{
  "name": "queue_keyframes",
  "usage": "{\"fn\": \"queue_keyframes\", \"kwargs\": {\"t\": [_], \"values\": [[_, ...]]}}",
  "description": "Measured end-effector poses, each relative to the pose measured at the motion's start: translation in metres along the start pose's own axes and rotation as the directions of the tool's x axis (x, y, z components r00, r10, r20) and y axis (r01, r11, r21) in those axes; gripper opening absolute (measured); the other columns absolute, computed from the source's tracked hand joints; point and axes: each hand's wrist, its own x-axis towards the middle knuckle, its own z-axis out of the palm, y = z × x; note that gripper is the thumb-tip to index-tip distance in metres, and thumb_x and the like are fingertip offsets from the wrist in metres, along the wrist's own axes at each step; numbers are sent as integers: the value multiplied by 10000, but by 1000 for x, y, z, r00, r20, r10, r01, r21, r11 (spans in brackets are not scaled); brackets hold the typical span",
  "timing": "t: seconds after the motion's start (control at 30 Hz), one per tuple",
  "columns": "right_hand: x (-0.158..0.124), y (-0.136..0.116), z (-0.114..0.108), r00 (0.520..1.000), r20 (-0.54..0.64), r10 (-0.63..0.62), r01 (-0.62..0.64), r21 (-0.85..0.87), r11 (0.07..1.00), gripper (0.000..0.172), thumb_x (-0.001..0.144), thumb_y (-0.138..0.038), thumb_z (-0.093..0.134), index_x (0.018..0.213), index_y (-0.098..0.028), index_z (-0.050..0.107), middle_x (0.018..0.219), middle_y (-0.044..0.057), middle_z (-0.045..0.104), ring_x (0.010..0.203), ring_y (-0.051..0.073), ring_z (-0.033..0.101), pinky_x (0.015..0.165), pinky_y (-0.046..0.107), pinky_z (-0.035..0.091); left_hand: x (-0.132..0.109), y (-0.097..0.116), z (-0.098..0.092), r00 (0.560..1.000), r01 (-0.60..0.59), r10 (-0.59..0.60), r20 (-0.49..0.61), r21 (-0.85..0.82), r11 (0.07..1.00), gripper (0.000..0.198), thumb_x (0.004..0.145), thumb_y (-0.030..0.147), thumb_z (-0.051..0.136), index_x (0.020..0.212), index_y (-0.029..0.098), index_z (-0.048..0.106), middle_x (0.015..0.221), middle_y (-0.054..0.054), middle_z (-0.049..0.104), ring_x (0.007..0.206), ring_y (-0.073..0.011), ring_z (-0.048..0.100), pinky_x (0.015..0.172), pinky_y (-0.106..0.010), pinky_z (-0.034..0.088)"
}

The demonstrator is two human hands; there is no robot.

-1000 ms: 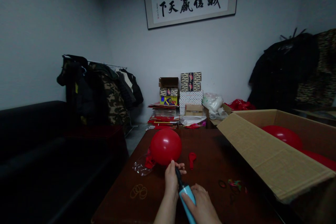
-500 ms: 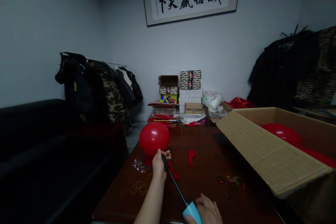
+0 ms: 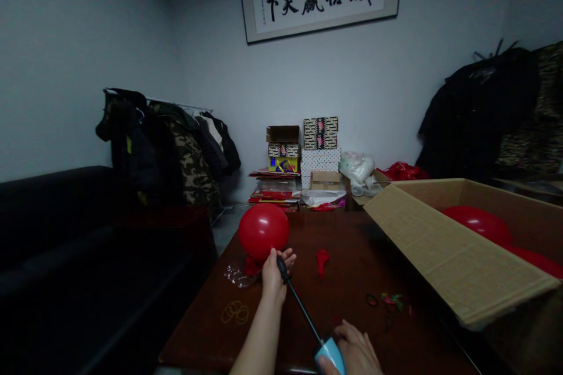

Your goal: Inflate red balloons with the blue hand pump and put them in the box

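Note:
A partly inflated red balloon [image 3: 264,232] sits at the black tip of a balloon pump [image 3: 331,356] with a blue body and a thin dark rod. My left hand [image 3: 276,272] pinches the balloon's neck against the pump's tip; the other fingers are half spread. Lower right, my right hand [image 3: 354,348] grips the blue body, thumb on its near side. To the right of my left hand lies a flat red balloon [image 3: 322,262]. Clear plastic wrap [image 3: 240,272] is under the inflated balloon, with more red rubber beside it, partly hidden by my hand.
The brown table [image 3: 352,234] bears yellow rubber bands [image 3: 235,312] at left and a dark band [image 3: 372,300] with coloured bits [image 3: 391,300] at right. An open cardboard box [image 3: 457,258] with inflated red balloons [image 3: 477,224] stands at the right. A black sofa [image 3: 57,234] is left.
Both hands, with the balloon and pump, have shifted slightly to the right. My left hand now covers more of the red rubber lying beside it. The balloon's size looks about the same.

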Motion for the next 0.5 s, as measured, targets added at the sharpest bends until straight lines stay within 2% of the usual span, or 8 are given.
{"fn": "queue_keyframes", "kwargs": {"t": [0.3, 0.5], "values": [[1, -5, -4, 996, -81, 28, -16, 140, 990, 536, 840, -576, 404, 1044, -157, 670, 1293, 151, 549, 1292, 343, 388, 1089, 527, 218, -13, -7, 9, 998, 46, -46, 34, 14, 999, 244, 804, 397, 595, 750, 182, 492, 798, -100, 741, 630, -209, 700, 578, -264, 458], [8, -7, -19, 1000, -28, 14, -9, 151, 988, 620, 868, -606, 339, 1145, -130, 625, 1344, 156, 498, 1321, 334, 344, 1101, 521, 196, -21, -18, 9, 993, 99, -100, 62, 11, 995, 283, 778, 436, 615, 752, 188, 480, 837, -100, 742, 658, -213, 702, 608, -272, 443]]}}
